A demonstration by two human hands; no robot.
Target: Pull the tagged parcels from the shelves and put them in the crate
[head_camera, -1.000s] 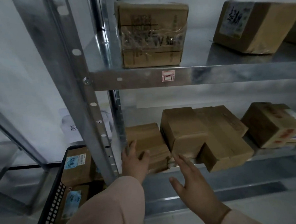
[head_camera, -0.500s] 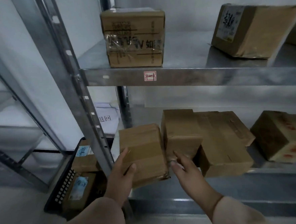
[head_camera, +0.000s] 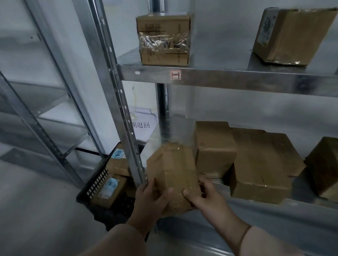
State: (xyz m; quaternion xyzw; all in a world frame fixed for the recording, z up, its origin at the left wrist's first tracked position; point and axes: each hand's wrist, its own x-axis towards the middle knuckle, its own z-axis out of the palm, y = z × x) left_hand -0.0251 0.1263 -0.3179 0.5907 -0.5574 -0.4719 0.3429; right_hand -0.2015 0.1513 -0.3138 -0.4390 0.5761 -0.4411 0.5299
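A taped brown cardboard parcel [head_camera: 172, 171] is tilted at the front edge of the lower shelf [head_camera: 301, 201], partly off it. My left hand [head_camera: 149, 201] grips its left side with the thumb on the front face. My right hand [head_camera: 204, 196] grips its lower right corner. No tag shows on the faces turned toward me. A black crate [head_camera: 96, 185] stands on the floor to the left, behind the shelf post, holding parcels with blue-white labels [head_camera: 110, 185].
More brown parcels [head_camera: 215, 150] sit close to the right on the lower shelf. Two boxes [head_camera: 165, 38] stand on the upper shelf [head_camera: 240, 76]. A steel upright post [head_camera: 123, 115] rises between the held parcel and the crate. Another metal rack is at far left.
Both hands closed on the leftmost parcel on the lower shelf and drew it forward and tilted it over the shelf edge. The view shifted left and down toward the crate.
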